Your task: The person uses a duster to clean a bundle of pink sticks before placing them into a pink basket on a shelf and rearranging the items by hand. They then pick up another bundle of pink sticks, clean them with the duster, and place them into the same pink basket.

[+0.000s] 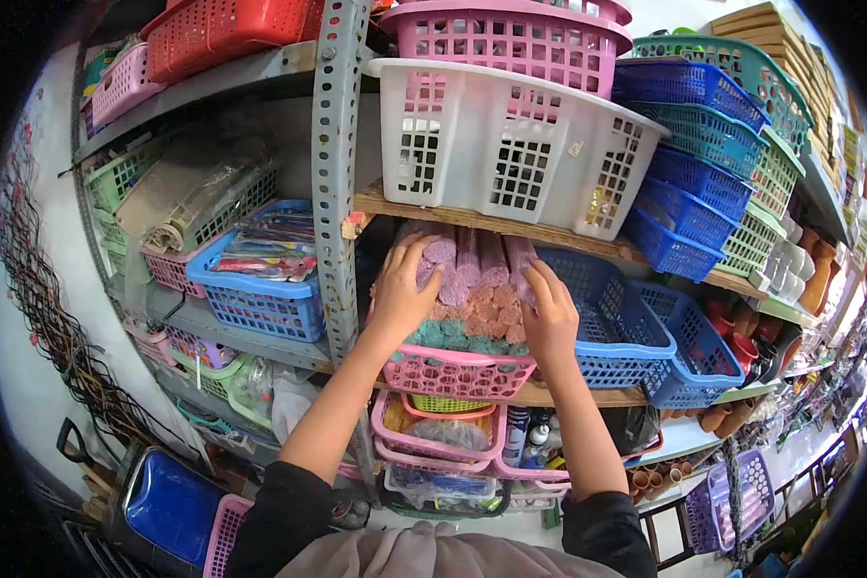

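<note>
A pink basket (458, 374) stands on the middle wooden shelf, filled with rolled bundles. Purple bundles (491, 260) lie on top, orange ones (494, 313) beneath them and teal ones (443, 334) at the bottom. My left hand (407, 289) rests against the purple bundles on the left side, its fingers spread and curved. On the right side, my right hand (549, 313) touches the outermost bundles with its fingers apart. Neither hand is closed round a bundle.
Just above the hands, a wooden shelf edge (511, 223) carries a white basket (520, 144). A metal post (335, 193) rises left of my left hand. Blue baskets (617, 352) stand to the right. Below is another pink basket (438, 453).
</note>
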Demonstrator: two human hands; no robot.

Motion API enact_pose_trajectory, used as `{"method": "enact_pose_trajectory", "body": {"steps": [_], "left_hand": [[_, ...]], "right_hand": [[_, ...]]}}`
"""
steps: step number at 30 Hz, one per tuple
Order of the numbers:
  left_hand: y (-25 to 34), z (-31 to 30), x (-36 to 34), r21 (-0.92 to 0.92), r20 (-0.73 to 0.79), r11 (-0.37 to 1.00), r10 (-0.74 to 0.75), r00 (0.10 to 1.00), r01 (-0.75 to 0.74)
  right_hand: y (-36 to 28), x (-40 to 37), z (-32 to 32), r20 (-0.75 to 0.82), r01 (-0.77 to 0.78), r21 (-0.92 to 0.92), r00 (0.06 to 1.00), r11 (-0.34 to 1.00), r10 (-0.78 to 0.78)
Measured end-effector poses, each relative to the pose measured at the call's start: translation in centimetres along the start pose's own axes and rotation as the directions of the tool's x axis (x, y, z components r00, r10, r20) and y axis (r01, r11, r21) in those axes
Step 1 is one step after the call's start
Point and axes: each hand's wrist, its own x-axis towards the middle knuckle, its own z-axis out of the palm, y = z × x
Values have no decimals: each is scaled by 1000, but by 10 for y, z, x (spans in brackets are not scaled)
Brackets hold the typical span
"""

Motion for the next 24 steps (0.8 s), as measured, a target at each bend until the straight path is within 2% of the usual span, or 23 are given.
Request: {"method": "enact_pose_trajectory", "body": {"steps": [2,4,6,8,10,12,14,15,17,20,23,24], "left_hand": [[-7,8,5,28,-1,1000,-12,1000,12],[-18,18,8,161,18,987,9,1000,-12],[-17,20,14,194,46,981,9,999,-18],[-17,23,17,223,77,975,5,997,-22],[-17,26,17,307,120,952,-29,992,-9],[-18,32,16,296,87,955,1,996,-27],[-18,36,15,281,56,959,31,998,-45],[-17,36,14,295,38,954,34,999,-44],[-16,37,13,308,24,950,40,999,-45],[-16,38,12,313,40,950,-1,999,-11],[-15,38,9,326,45,946,-19,999,3],[-14,38,8,332,9,943,30,1000,-31]], "right_hand": [[9,8,11,47,11,-73,999,997,-8],[17,17,24,61,12,-97,998,995,-6],[24,27,36,66,14,-120,998,993,-6],[31,34,46,171,-22,-211,984,977,59],[39,38,56,149,15,-214,989,977,18],[36,43,55,128,50,-219,992,974,-22],[32,43,48,339,-97,-143,930,985,141],[35,42,48,339,-97,-144,930,985,142],[37,42,47,368,-211,4,909,978,194],[37,45,34,386,-248,82,901,965,199],[46,39,34,325,-165,84,937,983,130],[48,37,33,326,-172,81,936,982,137]]}}
